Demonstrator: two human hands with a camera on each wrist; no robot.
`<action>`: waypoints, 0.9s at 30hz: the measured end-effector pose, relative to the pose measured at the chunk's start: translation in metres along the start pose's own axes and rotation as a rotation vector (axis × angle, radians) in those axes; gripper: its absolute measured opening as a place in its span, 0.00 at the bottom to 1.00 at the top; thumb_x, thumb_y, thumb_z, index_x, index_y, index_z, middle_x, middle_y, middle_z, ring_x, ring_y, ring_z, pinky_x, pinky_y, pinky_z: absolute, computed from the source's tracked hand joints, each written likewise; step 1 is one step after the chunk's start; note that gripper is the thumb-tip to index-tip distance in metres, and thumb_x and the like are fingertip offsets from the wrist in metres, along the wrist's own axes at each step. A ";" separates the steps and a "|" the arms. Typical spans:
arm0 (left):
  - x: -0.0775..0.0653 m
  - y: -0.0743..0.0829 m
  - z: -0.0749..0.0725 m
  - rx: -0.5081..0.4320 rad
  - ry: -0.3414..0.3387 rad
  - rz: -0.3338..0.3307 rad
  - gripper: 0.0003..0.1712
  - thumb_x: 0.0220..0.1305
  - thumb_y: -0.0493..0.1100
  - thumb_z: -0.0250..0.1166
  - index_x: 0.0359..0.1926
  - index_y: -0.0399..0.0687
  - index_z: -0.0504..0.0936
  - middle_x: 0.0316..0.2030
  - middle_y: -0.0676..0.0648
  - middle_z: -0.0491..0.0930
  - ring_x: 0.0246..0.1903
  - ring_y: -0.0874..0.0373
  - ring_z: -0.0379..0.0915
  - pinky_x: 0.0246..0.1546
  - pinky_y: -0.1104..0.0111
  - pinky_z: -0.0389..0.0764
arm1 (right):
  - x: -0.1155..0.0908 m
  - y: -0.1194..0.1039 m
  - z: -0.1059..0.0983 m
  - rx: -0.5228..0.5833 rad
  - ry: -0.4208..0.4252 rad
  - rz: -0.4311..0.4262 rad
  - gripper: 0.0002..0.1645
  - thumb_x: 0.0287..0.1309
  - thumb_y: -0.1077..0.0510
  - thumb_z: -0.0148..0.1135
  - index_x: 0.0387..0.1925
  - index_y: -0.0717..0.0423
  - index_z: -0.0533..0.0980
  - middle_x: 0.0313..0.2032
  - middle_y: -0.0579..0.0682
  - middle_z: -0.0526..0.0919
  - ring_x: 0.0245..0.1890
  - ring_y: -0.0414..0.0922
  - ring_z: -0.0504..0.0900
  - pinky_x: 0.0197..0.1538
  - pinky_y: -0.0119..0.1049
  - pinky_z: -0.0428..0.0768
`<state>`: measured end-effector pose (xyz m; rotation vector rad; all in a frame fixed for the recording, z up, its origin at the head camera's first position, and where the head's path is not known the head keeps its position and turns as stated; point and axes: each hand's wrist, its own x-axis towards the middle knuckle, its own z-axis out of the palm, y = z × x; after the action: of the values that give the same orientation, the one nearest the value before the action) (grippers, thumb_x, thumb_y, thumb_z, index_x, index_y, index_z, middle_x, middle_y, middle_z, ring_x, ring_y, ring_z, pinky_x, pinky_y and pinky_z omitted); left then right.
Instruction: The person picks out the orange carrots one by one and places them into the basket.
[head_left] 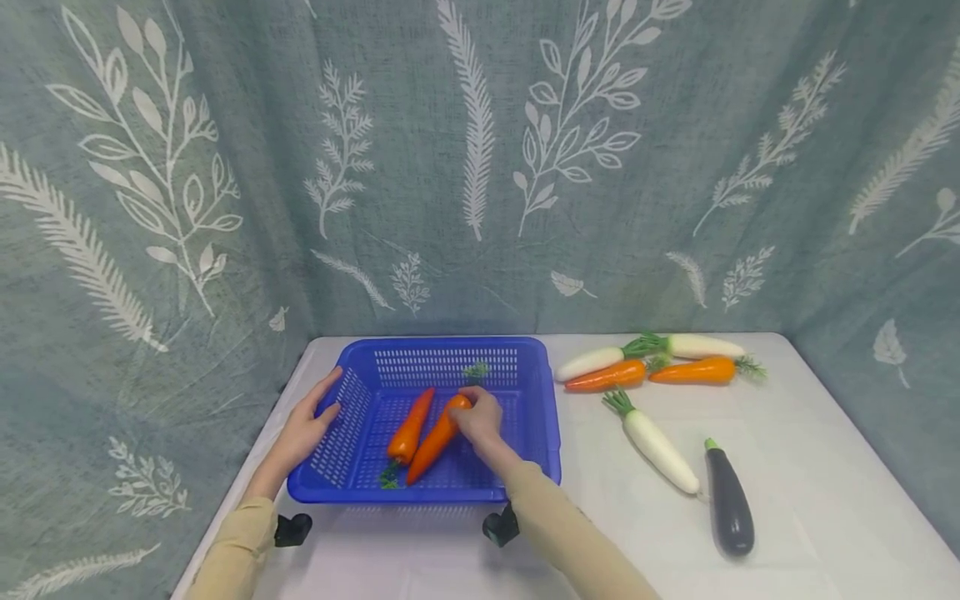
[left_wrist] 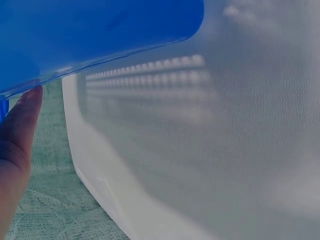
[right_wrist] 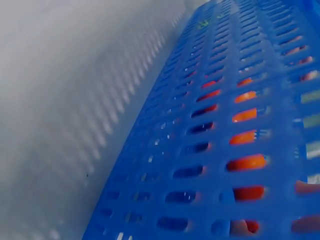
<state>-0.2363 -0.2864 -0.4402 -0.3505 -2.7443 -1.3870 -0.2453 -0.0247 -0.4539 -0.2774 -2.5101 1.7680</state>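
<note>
A blue plastic basket (head_left: 420,496) with slotted walls stands at the left of the table. My left hand (head_left: 303,425) holds its left rim, thumb over the inner side and fingers along the outside; in the left wrist view a fingertip (left_wrist: 35,95) meets the basket's edge (left_wrist: 125,30). Inside the basket, my right hand (head_left: 480,419) grips the thick end of an orange carrot (head_left: 437,446), which slants toward the front. Beside it lies another carrot (head_left: 408,432), its green top toward me. Through the slotted wall (right_wrist: 215,135) in the right wrist view, orange shows.
Right of the basket lie two white radishes (head_left: 588,363) (head_left: 705,346) and two carrots (head_left: 607,377) (head_left: 693,371) at the back. Nearer me are a third white radish (head_left: 660,450) and a dark eggplant (head_left: 729,504). A green leaf-patterned curtain (head_left: 420,167) surrounds the white table (head_left: 622,533).
</note>
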 end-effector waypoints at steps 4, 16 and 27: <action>0.002 -0.002 0.001 0.008 -0.001 -0.006 0.31 0.70 0.32 0.48 0.72 0.37 0.52 0.72 0.31 0.49 0.70 0.32 0.43 0.68 0.42 0.51 | 0.001 -0.001 0.003 -0.007 -0.033 -0.015 0.20 0.43 0.69 0.66 0.44 0.64 0.80 0.40 0.59 0.84 0.41 0.52 0.82 0.43 0.37 0.84; 0.004 -0.004 0.001 0.009 -0.004 -0.009 0.32 0.70 0.33 0.47 0.72 0.38 0.51 0.72 0.31 0.48 0.70 0.32 0.43 0.68 0.41 0.50 | 0.001 -0.001 0.005 0.026 -0.111 0.036 0.29 0.35 0.74 0.64 0.47 0.63 0.79 0.46 0.63 0.81 0.43 0.53 0.81 0.39 0.35 0.84; 0.005 -0.005 0.002 -0.005 -0.003 -0.014 0.32 0.70 0.32 0.47 0.72 0.37 0.51 0.72 0.31 0.48 0.70 0.31 0.43 0.68 0.41 0.50 | -0.001 0.004 0.003 -0.002 -0.256 0.061 0.30 0.36 0.76 0.61 0.49 0.65 0.78 0.42 0.61 0.81 0.35 0.46 0.78 0.36 0.33 0.81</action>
<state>-0.2423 -0.2871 -0.4449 -0.3341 -2.7514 -1.3974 -0.2446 -0.0267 -0.4585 -0.1354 -2.7009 1.9373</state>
